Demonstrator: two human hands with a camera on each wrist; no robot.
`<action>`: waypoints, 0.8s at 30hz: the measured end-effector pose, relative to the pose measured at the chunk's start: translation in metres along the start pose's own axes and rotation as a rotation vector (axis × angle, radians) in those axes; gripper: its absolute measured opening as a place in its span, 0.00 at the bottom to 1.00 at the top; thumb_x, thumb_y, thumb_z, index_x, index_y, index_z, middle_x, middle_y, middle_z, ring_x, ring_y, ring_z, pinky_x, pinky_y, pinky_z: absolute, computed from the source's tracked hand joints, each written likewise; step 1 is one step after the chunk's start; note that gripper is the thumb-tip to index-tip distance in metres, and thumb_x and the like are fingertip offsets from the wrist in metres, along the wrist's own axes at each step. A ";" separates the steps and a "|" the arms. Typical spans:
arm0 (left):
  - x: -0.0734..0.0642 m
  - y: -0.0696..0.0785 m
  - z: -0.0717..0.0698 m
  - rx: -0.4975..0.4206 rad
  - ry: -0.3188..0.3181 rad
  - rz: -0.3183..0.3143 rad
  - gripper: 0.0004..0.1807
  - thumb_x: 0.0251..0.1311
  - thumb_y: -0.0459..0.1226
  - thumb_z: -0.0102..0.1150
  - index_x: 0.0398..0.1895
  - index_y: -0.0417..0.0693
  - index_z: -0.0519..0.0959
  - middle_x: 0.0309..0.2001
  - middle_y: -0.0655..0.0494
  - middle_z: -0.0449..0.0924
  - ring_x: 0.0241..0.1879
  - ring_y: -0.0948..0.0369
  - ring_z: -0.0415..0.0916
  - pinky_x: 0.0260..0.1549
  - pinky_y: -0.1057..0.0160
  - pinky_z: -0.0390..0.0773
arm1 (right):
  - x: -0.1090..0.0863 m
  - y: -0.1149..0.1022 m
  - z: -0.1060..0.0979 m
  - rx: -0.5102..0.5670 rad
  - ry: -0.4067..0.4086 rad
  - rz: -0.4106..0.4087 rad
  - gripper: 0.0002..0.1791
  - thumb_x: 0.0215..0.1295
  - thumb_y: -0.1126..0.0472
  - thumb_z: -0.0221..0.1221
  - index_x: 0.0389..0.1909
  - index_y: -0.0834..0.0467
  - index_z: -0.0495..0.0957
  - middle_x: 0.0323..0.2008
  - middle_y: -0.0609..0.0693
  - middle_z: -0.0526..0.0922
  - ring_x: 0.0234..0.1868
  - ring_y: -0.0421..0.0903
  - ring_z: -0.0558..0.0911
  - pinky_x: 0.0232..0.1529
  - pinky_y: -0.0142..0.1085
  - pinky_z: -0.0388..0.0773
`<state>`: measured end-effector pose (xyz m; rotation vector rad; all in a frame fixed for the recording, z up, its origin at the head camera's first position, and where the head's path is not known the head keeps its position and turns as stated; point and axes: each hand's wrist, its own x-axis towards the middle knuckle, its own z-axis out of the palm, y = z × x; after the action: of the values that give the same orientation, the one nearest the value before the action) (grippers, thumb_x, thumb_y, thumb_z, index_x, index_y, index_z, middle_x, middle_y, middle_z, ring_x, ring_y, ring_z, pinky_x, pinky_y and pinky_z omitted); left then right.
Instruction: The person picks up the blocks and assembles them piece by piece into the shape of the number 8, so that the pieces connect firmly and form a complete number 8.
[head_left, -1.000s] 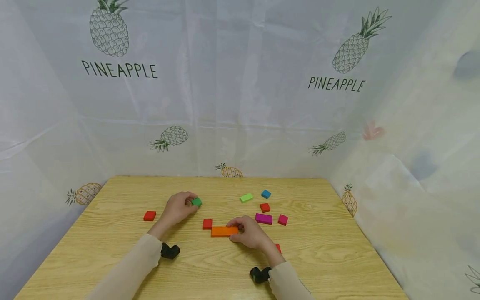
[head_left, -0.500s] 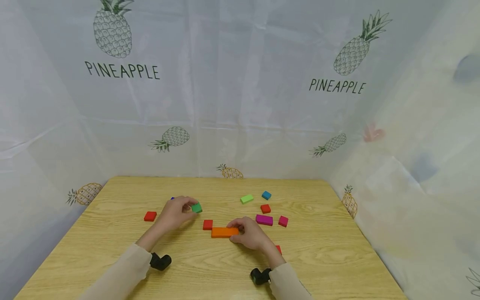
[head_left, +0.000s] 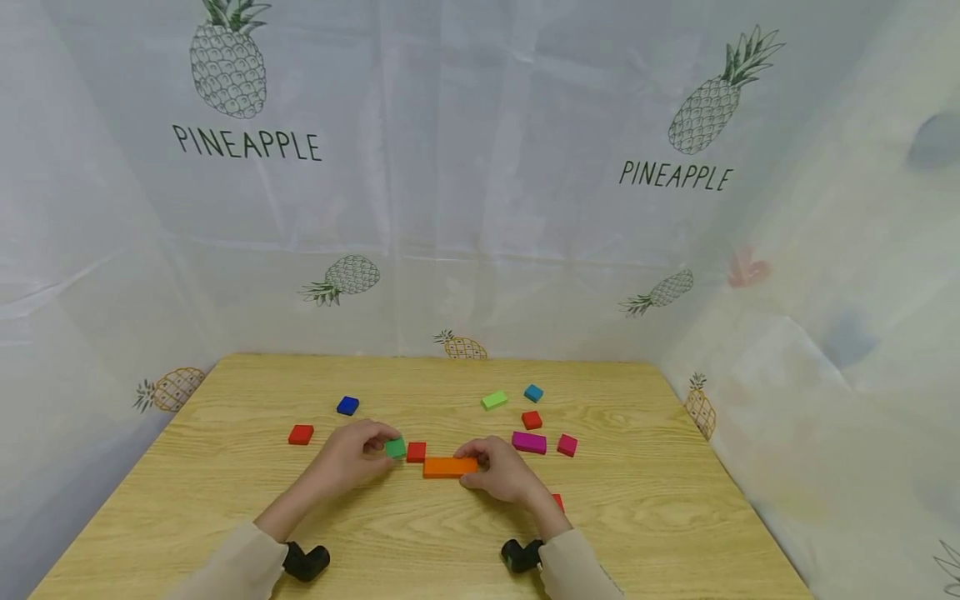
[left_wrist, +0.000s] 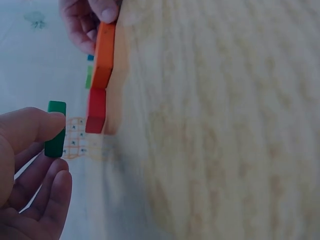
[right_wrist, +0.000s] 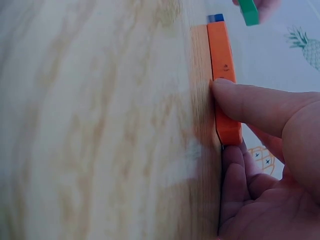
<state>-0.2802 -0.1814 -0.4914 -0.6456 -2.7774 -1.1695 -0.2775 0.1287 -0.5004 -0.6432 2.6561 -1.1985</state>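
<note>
Left hand (head_left: 352, 454) has thumb and fingers clamped on the green block (head_left: 394, 449); block sits at the tips, on the side toward the desk's (head_left: 645, 517) right edge, and looks lifted off the wood in the left wrist view. Key relation: green is just left of the red block (head_left: 416, 452), narrow gap between, about level with it front to back. Green looks near square from above, so no clear long axis. Red meets or nearly meets the left end of the orange block (head_left: 442, 467) (offset slightly toward the far edge; can't confirm full contact). Orange's long axis runs left-right, roughly parallel to the far edge. Right hand (head_left: 501, 471) grips orange's right end, thumb on the near side, fingers on the far side. Left hand is nearer red. Row sits about midway between the left and right edges; purple block (head_left: 529, 442) is off to its right.
</note>
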 end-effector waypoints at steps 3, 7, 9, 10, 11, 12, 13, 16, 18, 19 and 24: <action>-0.004 0.004 0.003 -0.018 -0.020 0.007 0.19 0.61 0.33 0.76 0.56 0.51 0.87 0.49 0.60 0.84 0.45 0.63 0.80 0.46 0.65 0.83 | 0.000 0.000 0.000 -0.002 0.002 0.000 0.13 0.66 0.64 0.72 0.51 0.54 0.88 0.49 0.47 0.82 0.48 0.47 0.75 0.53 0.42 0.74; -0.010 0.008 0.008 -0.050 -0.056 0.020 0.19 0.61 0.33 0.76 0.55 0.51 0.87 0.48 0.61 0.84 0.44 0.63 0.79 0.44 0.64 0.82 | 0.000 0.001 0.000 0.007 0.001 0.001 0.13 0.66 0.64 0.72 0.51 0.54 0.88 0.50 0.48 0.81 0.48 0.47 0.74 0.53 0.42 0.74; -0.012 0.009 0.011 -0.060 -0.082 0.023 0.18 0.62 0.34 0.76 0.55 0.52 0.87 0.48 0.61 0.84 0.43 0.63 0.79 0.43 0.64 0.82 | 0.000 0.002 0.000 0.010 0.000 0.002 0.14 0.66 0.64 0.72 0.51 0.54 0.88 0.50 0.48 0.81 0.48 0.47 0.74 0.53 0.42 0.74; -0.013 0.010 0.012 -0.066 -0.096 0.026 0.18 0.62 0.34 0.76 0.55 0.52 0.87 0.47 0.62 0.83 0.43 0.62 0.78 0.43 0.64 0.82 | 0.000 0.002 0.000 0.009 0.000 0.002 0.14 0.66 0.64 0.72 0.51 0.53 0.88 0.50 0.48 0.82 0.48 0.47 0.74 0.53 0.43 0.74; -0.013 0.010 0.014 -0.064 -0.108 0.026 0.18 0.62 0.34 0.75 0.55 0.53 0.87 0.47 0.62 0.83 0.42 0.62 0.78 0.43 0.64 0.82 | 0.000 0.003 0.001 0.008 0.000 0.003 0.14 0.66 0.64 0.72 0.51 0.53 0.88 0.50 0.47 0.82 0.49 0.47 0.75 0.54 0.43 0.74; -0.014 0.010 0.015 -0.064 -0.118 0.028 0.17 0.63 0.35 0.75 0.55 0.54 0.87 0.47 0.63 0.83 0.42 0.62 0.78 0.43 0.64 0.82 | 0.000 0.003 0.001 0.008 0.002 0.002 0.14 0.66 0.64 0.72 0.51 0.53 0.88 0.50 0.47 0.82 0.49 0.47 0.75 0.54 0.43 0.75; -0.015 0.011 0.017 -0.062 -0.129 0.027 0.17 0.63 0.35 0.75 0.54 0.55 0.86 0.46 0.64 0.82 0.42 0.62 0.78 0.43 0.64 0.81 | 0.000 0.003 0.001 0.007 0.002 0.002 0.14 0.66 0.64 0.72 0.51 0.53 0.88 0.51 0.47 0.82 0.49 0.47 0.75 0.54 0.43 0.75; -0.015 0.011 0.020 -0.068 -0.151 0.036 0.16 0.63 0.36 0.75 0.53 0.55 0.86 0.45 0.64 0.82 0.42 0.61 0.79 0.43 0.63 0.82 | 0.000 0.003 0.001 0.010 0.004 0.002 0.14 0.66 0.64 0.72 0.51 0.53 0.88 0.50 0.47 0.82 0.50 0.47 0.75 0.54 0.44 0.75; -0.016 0.011 0.022 -0.071 -0.159 0.042 0.16 0.63 0.36 0.75 0.53 0.55 0.87 0.45 0.65 0.82 0.42 0.61 0.79 0.43 0.64 0.81 | 0.000 0.003 0.001 0.018 0.002 0.004 0.14 0.66 0.64 0.72 0.51 0.53 0.88 0.51 0.48 0.82 0.50 0.47 0.75 0.55 0.44 0.75; -0.015 0.011 0.023 -0.072 -0.162 0.045 0.16 0.63 0.36 0.75 0.53 0.54 0.87 0.45 0.65 0.82 0.42 0.62 0.79 0.43 0.64 0.81 | 0.001 0.003 0.002 0.019 0.001 0.005 0.14 0.66 0.64 0.72 0.51 0.53 0.88 0.51 0.48 0.82 0.50 0.48 0.76 0.55 0.45 0.75; -0.014 0.011 0.026 -0.077 -0.187 0.055 0.16 0.64 0.37 0.75 0.54 0.55 0.87 0.46 0.65 0.83 0.43 0.64 0.79 0.44 0.65 0.81 | 0.000 0.003 0.002 0.029 -0.001 0.005 0.14 0.66 0.64 0.72 0.51 0.53 0.88 0.52 0.48 0.82 0.51 0.48 0.76 0.56 0.46 0.76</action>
<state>-0.2603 -0.1614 -0.5061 -0.8756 -2.8548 -1.2725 -0.2784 0.1292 -0.5042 -0.6313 2.6335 -1.2322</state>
